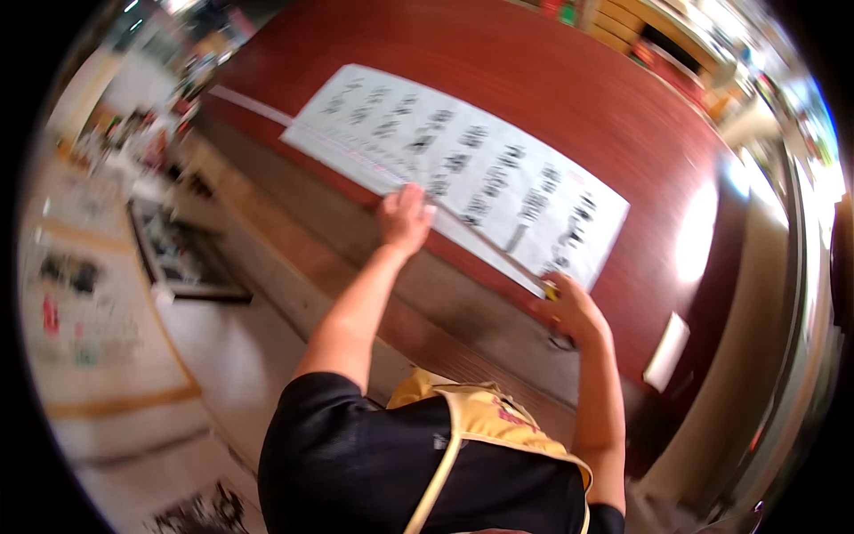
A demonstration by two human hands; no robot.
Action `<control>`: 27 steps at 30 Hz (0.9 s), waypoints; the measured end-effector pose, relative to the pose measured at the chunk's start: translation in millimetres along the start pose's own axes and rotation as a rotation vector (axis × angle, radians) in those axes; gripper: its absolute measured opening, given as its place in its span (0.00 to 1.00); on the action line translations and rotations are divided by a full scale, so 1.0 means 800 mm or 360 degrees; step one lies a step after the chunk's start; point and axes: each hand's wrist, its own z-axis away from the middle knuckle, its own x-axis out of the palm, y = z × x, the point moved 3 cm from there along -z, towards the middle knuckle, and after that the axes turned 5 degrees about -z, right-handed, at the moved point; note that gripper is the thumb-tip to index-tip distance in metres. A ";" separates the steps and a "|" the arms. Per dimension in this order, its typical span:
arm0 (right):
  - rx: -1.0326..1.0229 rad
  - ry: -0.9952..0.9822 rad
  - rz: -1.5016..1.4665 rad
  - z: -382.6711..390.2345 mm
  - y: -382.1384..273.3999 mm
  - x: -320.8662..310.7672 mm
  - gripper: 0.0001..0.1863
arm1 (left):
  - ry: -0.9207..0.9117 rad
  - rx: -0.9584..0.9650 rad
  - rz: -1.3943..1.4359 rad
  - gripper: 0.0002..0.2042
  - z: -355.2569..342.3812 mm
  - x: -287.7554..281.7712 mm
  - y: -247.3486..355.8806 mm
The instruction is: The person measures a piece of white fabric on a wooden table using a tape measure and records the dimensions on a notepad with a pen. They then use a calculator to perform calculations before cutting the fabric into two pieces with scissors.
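Observation:
A long white paper sheet (494,178) with columns of black brush writing lies askew on the red-brown tabletop (463,71). My left hand (405,218) has its fingers bent and pressed together on a narrow grey strip (485,238) at the sheet's lower edge. At that strip's right end, my right hand (576,311) is closed on a small yellow tool (551,292), partly hidden by the fingers and too blurred to make out. A pale, thin band (249,105) continues leftward beyond the sheet.
At left, a framed dark picture (182,249) and sheets with ink paintings (98,338) lie on a lower surface, with clutter (129,133) behind. A small white object (667,349) rests at the table's right. Wooden shelving (623,27) stands at the back.

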 end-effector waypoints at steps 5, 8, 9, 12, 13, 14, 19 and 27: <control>-0.0361 0.0087 -0.0220 0.029 0.060 -0.050 0.29 | 0.0611 -0.0915 0.0754 0.33 -0.097 -0.011 0.024; -0.0329 -0.0026 -0.0457 0.055 0.124 -0.008 0.27 | 0.0464 -0.1542 0.2131 0.40 -0.122 -0.076 0.014; -0.0366 -0.0048 -0.0389 0.072 0.130 -0.005 0.27 | 0.0429 -0.1790 0.2385 0.40 -0.125 -0.095 0.028; -0.0296 -0.0126 -0.0495 0.096 0.168 0.014 0.28 | 0.0212 -0.1492 0.2736 0.30 -0.135 -0.083 -0.057; -0.0316 -0.0138 -0.0518 0.098 0.180 0.026 0.28 | 0.0123 -0.1282 0.2780 0.25 -0.135 -0.069 -0.098; -0.0309 -0.0080 -0.0532 0.101 0.196 0.027 0.28 | 0.0190 -0.1343 0.2675 0.16 -0.144 -0.067 -0.051; -0.0286 -0.0096 -0.0716 0.138 0.201 0.055 0.26 | -0.0023 -0.1158 0.2709 0.11 -0.097 -0.097 0.097; -0.0385 0.0025 -0.0858 0.175 0.261 0.043 0.24 | -0.0104 -0.0944 0.2492 0.14 -0.022 -0.140 0.334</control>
